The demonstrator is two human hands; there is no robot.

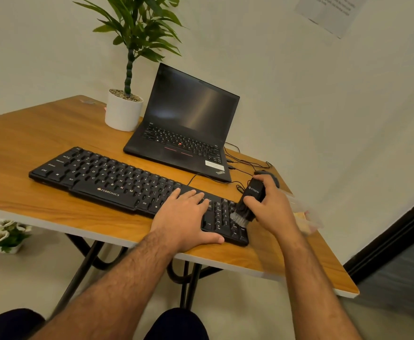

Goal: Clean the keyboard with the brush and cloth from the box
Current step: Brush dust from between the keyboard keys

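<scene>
A black keyboard (107,179) lies across the wooden table (29,148). My left hand (185,218) rests flat on the keyboard's right part, fingers spread, thumb at the front edge. My right hand (272,207) grips a black brush (249,204) upright, its grey bristles down on the number pad at the keyboard's right end. A clear plastic box (304,217) sits blurred just right of my right hand. I see no cloth.
An open black laptop (186,126) stands behind the keyboard, a white potted plant (123,109) to its left. A black mouse (266,174) and cables lie behind my right hand. The table's front edge runs close to my wrists.
</scene>
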